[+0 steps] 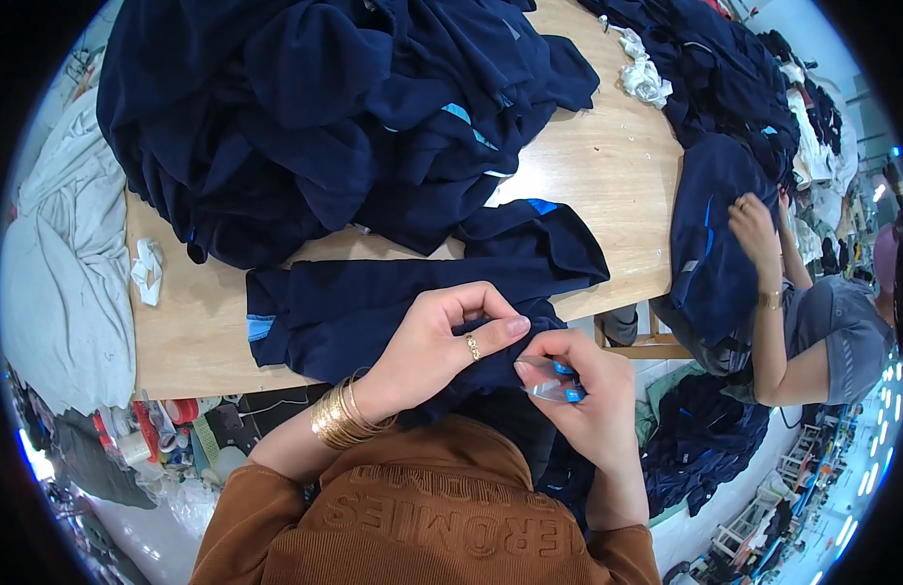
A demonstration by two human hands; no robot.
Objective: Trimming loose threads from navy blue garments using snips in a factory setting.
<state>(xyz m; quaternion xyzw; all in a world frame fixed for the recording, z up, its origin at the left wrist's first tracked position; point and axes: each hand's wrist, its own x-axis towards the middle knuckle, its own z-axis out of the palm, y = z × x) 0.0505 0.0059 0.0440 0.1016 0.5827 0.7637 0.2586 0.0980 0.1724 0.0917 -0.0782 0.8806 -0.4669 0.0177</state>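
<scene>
A navy garment (403,292) with a light blue patch at its left end lies along the table's near edge, its near part hanging towards my lap. My left hand (451,336) is closed in a pinch over a bunched part of it; any thread between the fingertips is too small to see. Close beside it on the right, my right hand (593,390) is closed around a small tool (554,378) with a shiny, clear-looking body and blue ends, which looks like thread snips. The fingers partly hide this tool.
A large heap of navy garments (305,107) covers the far left of the wooden table (607,195). Grey cloth (66,263) hangs at the left edge. At the right, a co-worker's hand (755,234) touches another navy garment (714,214). More garments (705,439) lie below, right.
</scene>
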